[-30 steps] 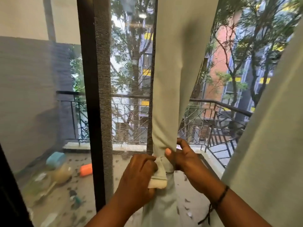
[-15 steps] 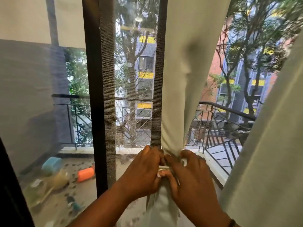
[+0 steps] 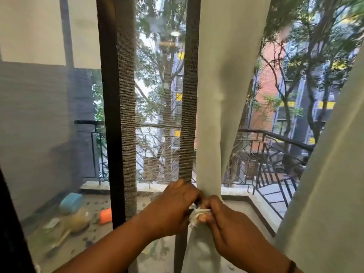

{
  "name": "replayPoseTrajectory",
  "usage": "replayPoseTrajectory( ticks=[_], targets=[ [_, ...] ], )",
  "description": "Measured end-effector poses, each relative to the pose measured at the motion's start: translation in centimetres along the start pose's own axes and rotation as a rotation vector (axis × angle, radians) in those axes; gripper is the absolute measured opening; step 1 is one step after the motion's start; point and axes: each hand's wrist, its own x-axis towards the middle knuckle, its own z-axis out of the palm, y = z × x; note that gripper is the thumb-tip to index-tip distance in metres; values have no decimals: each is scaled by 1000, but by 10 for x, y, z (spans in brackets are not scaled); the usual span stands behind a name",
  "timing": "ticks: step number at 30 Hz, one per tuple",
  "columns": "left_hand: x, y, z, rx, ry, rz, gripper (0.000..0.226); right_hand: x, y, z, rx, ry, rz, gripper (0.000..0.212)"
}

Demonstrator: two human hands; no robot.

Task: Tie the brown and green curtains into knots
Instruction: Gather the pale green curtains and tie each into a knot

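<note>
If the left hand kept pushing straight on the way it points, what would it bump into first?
Probably the gathered green curtain: the left hand points right and slightly up, and already grips the tie there. Depth is unclear.

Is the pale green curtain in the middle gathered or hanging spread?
Gathered: the curtain narrows to a bunch where the left hand and right hand grip it.
</note>
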Motion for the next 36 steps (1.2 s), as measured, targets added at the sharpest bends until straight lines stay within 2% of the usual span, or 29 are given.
replayPoseTrajectory(
  ticks=[2, 8, 12, 15, 18, 20, 22, 24, 27, 28, 30, 32, 34, 36],
  targets=[
    [14, 2, 0, 66, -22, 48, 15, 2, 5, -3, 76, -41, 3, 15],
    [31, 12, 15, 107, -68, 88, 21, 1, 27, -25, 259, -189, -25, 43],
    [33, 18, 10, 74, -90, 124, 24, -3, 33, -32, 222, -204, -194, 31],
    [36, 21, 2, 55, -171, 128, 12, -2, 37, -30, 203, -202, -290, 56],
    [43, 26, -7, 110, -234, 68, 17, -1, 51, -18, -17, -140, -390, 55],
    [47, 29, -13, 161, -281, -32, 15, -4, 58, -7, -188, -128, -306, 56],
    [52, 32, -18, 175, -353, -153, 17, -10, 58, 6, -177, -119, -134, 69],
    [59, 36, -24, 83, -448, -240, 16, -10, 52, 13, -17, -46, 34, 66],
    [62, 37, -29, -113, -562, -372, 22, -1, 39, 20, 214, 72, 173, 24],
    [61, 34, -30, -163, -555, -403, 26, 1, 34, 23, 313, 111, 228, 27],
    [53, 26, -28, -272, -505, -448, 36, 5, 25, 30, 599, 195, 402, 34],
    [40, 24, -25, -356, -468, -468, 34, 8, 19, 32, 858, 247, 562, 32],
    [22, 25, -16, -371, -369, -441, 30, 13, 15, 33, 1126, 248, 623, 26],
    [2, 26, -4, -344, -252, -373, 38, 20, 13, 34, 1466, 214, 643, 20]
  ],
)
